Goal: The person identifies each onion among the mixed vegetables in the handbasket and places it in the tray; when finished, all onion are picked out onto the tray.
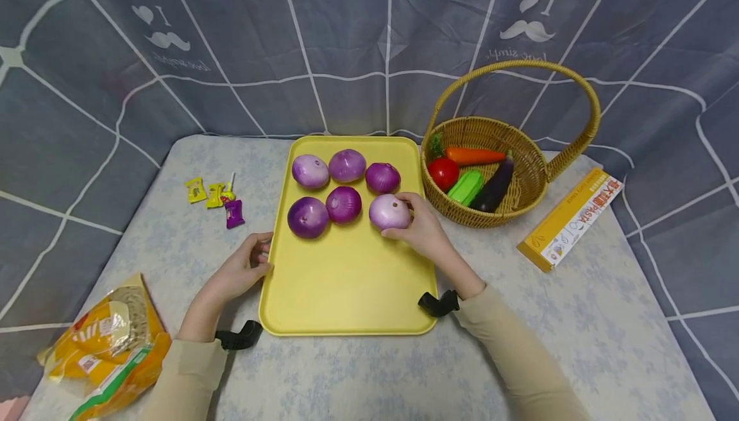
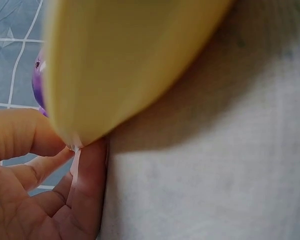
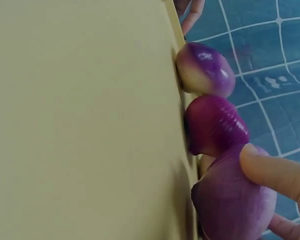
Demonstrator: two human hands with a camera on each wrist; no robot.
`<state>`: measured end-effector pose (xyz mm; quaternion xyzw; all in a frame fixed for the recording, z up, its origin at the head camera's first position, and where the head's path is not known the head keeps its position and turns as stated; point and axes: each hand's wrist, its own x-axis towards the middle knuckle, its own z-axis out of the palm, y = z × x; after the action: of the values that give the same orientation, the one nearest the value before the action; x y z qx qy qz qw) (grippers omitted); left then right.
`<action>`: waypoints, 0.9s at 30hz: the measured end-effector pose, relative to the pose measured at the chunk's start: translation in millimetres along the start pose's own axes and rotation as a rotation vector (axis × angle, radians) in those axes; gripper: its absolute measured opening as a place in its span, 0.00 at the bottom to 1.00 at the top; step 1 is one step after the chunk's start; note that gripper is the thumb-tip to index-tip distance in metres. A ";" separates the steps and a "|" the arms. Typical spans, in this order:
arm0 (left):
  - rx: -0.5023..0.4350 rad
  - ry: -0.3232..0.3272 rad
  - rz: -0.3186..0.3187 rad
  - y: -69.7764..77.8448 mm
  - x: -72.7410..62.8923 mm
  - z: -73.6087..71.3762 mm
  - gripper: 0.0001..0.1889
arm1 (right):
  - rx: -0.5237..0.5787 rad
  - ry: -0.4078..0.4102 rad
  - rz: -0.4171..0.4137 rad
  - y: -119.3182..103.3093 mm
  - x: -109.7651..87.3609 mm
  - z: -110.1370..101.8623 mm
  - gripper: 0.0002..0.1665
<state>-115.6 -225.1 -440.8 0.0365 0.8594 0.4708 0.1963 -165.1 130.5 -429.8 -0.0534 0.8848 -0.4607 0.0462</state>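
Observation:
My right hand [image 1: 424, 225] holds a pale purple onion [image 1: 389, 212] between thumb and fingers at the right of the front row on a yellow tray [image 1: 352, 292]. In the right wrist view the thumb lies on this onion [image 3: 235, 200], which stands low over or on the tray; I cannot tell if it touches. Several other purple onions [image 1: 344, 204] sit in two rows in the tray's far half. My left hand [image 1: 239, 270] grips the tray's left rim; the left wrist view has thumb and fingers meeting at the rim [image 2: 80, 135].
Right of the tray stands a wicker basket [image 1: 534, 167] with a carrot, a tomato, an eggplant and a green vegetable. A pasta box [image 1: 571, 219] lies beyond it. Wrapped candies [image 1: 215, 195] lie at the left. An orange bag [image 1: 112, 350] rests at the near left.

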 end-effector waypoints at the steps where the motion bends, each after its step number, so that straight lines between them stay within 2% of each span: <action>1: 0.002 0.002 0.000 0.3 0.2 0.1 0.30 | 0.010 -0.008 0.000 0.5 0.2 0.7 0.45; 7: 0.019 0.010 -0.005 0.4 0.2 0.1 0.30 | 0.091 -0.059 0.041 4.3 2.7 6.3 0.47; 13: 0.032 0.013 -0.013 0.2 0.0 -0.3 0.30 | 0.066 -0.058 0.068 2.9 3.0 8.8 0.48; 18: 0.037 0.028 -0.016 -1.3 -1.5 -0.9 0.30 | 0.043 -0.078 0.070 0.6 2.3 8.8 0.53; 24: 0.059 0.030 -0.013 -0.1 -2.4 -2.3 0.31 | 0.053 -0.097 0.103 -6.6 -7.6 -4.0 0.56; 27: 0.130 0.035 -0.015 11.1 -9.2 -4.2 0.31 | 0.087 -0.077 0.097 -11.3 -18.7 -19.1 0.52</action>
<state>-110.1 -224.6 -426.8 0.0345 0.8918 0.4128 0.1817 -148.5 142.1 -409.1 -0.0264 0.8630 -0.4934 0.1048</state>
